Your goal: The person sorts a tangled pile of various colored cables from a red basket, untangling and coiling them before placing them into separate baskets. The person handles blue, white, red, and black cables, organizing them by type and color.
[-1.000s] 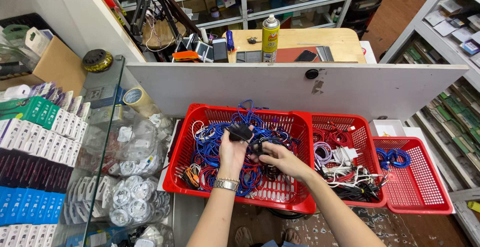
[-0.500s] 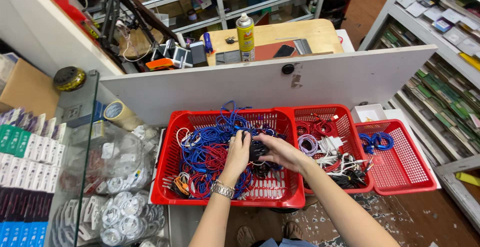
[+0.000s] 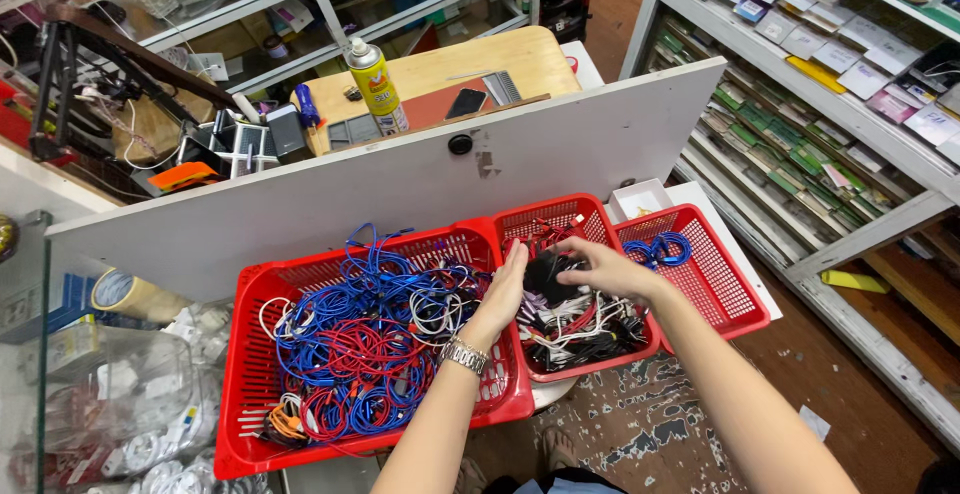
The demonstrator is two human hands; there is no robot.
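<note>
Three red plastic baskets stand side by side. The large left basket (image 3: 250,424) is full of tangled blue, red and white cables (image 3: 360,334). The middle basket (image 3: 600,216) holds black, white and red cables (image 3: 580,324). Over that middle basket, my left hand (image 3: 503,289) and my right hand (image 3: 598,266) both hold a black coiled cable bundle (image 3: 548,276) between them. A metal watch (image 3: 466,355) is on my left wrist. The small right basket (image 3: 725,284) holds one blue cable (image 3: 660,250).
A white board (image 3: 330,194) stands upright behind the baskets. Beyond it, a wooden table (image 3: 500,59) carries a yellow spray can (image 3: 375,84) and a phone (image 3: 466,103). Shelves of packaged goods (image 3: 800,84) run along the right. A tape roll (image 3: 130,294) lies at left.
Both hands have moved from the large left basket to the middle basket, carrying the black cable bundle. The camera view shifted right and closer.
</note>
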